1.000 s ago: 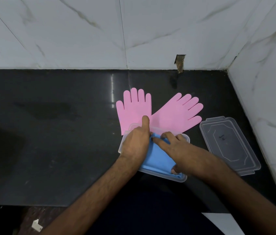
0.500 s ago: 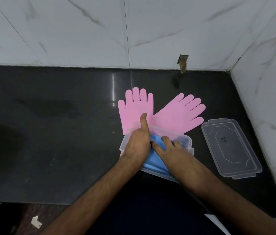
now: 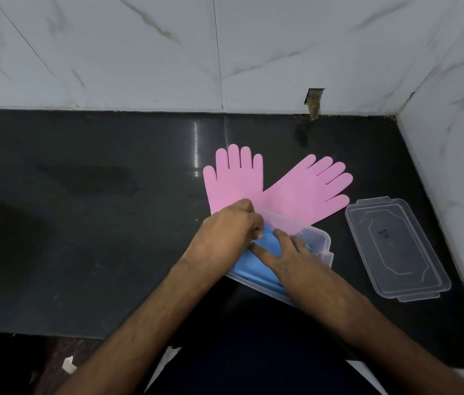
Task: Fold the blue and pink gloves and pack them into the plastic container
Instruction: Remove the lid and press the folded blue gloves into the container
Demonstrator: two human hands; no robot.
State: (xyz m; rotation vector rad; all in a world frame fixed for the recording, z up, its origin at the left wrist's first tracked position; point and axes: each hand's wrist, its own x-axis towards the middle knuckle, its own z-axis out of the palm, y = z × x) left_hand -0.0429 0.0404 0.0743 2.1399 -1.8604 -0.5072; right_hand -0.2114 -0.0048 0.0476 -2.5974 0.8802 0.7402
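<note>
Two pink gloves lie flat on the black counter, one upright [image 3: 236, 178] and one angled right [image 3: 307, 189], their cuffs under the far rim of the clear plastic container [image 3: 322, 243]. The container sits at the counter's front edge, tilted, with folded blue gloves [image 3: 256, 266] inside. My left hand [image 3: 228, 226] is curled over the container's far left rim, thumb on the rim and fingertips at the blue gloves' edge. My right hand [image 3: 285, 252] lies flat on the blue gloves with fingers spread, pressing them down.
The container's clear lid [image 3: 396, 246] lies on the counter to the right, close to the right wall. Marble wall tiles close off the back and right sides. The counter's front edge runs just below the container.
My left thumb has come down from pointing up and the hand has curled onto the rim. My right hand has slid further up over the blue gloves. The container has tilted and turned slightly.
</note>
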